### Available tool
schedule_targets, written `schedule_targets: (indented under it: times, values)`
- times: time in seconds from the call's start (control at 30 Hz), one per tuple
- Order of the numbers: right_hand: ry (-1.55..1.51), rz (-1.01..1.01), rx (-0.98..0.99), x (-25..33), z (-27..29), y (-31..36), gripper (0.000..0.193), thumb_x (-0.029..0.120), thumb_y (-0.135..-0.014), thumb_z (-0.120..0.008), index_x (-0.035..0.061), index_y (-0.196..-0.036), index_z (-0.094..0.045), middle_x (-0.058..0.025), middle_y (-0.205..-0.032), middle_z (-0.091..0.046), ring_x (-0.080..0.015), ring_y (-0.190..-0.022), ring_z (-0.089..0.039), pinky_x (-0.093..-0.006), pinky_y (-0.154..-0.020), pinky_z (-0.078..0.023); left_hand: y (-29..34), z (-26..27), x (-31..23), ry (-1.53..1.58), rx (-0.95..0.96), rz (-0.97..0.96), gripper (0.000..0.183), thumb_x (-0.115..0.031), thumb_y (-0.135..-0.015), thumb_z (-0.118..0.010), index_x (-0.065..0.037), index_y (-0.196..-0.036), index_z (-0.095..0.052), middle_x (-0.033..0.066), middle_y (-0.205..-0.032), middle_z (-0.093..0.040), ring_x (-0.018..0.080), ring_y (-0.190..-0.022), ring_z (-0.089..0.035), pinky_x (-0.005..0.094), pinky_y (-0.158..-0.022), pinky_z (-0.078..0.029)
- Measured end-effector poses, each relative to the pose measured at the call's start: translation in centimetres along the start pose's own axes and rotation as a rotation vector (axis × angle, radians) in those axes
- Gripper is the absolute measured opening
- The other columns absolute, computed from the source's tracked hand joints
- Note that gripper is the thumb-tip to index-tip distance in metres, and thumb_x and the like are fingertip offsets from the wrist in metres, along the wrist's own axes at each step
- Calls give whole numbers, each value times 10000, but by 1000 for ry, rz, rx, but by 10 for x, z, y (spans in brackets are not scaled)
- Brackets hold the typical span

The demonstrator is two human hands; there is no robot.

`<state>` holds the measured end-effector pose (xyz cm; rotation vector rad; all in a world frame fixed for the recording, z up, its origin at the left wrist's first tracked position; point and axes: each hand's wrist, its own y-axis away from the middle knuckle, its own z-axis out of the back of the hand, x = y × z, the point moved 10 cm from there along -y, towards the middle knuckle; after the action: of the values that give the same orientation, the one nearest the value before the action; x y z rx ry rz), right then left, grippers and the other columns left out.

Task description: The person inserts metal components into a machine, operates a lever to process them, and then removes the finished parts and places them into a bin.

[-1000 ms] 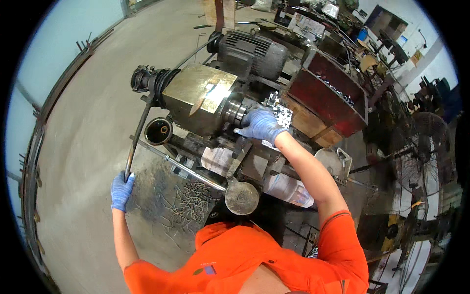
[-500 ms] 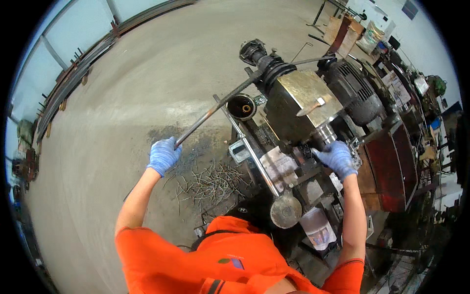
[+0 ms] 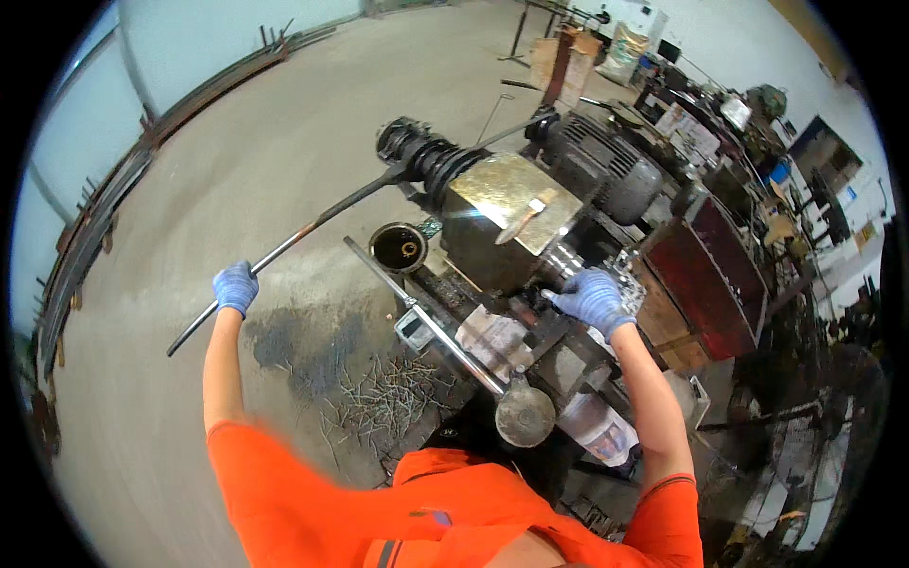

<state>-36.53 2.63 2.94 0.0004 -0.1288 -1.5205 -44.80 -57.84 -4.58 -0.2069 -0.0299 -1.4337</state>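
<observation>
Dark steel, brighter toward its free end, the long bar (image 3: 305, 230) slants lengthwise down-left off the machine (image 3: 483, 246)'s left end; the left hand (image 3: 236, 288) wraps it, the right hand (image 3: 594, 298) bends by the spindle (image 3: 561, 260), grip unclear.

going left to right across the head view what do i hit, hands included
Left gloved hand → round open pot → pale sheet → right gloved hand → dark red bin.
</observation>
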Motion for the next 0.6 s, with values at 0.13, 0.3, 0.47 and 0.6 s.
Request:
schedule_targets:
  times: [0.13,0.3,0.47,0.6]
  values:
    - [-71,201,-536,25,62,56,406,483,-676,-679,81,-728,-687,-103,-829,-649,-285,-890,-578,-389,-808,-455,15,67,-72,523,-175,-102,365,-289,-786,-595,-121,-1109,-600,137,-920,-653,275,-853,-636,371,-768,-494]
    - [-372,202,-669,5,60,150,235,221,-595,-792,91,-735,-655,-88,-887,-641,-273,-895,-578,-376,-810,-464,82,228,-255,1037,-438,-483,472,-377,-824,-596,-103,-1204,-538,96,-820,-655,222,-685,-643,321,-626,-502]
    - [-472,-40,-672,-39,30,238,203,118,-594,-762,72,-764,-663,-97,-859,-650,-275,-842,-604,-357,-752,-482,90,230,-381,528,-509,-777,511,-391,-825,-577,-105,-1241,-504,95,-685,-610,261,-551,-582,381,-518,-453]
    - [-583,-380,-685,-111,-52,327,134,87,-635,-743,53,-735,-660,-101,-793,-649,-266,-745,-618,-338,-698,-486,101,215,-413,532,-524,-943,407,-309,-847,-556,-92,-1191,-535,112,-678,-606,274,-554,-578,389,-518,-450]
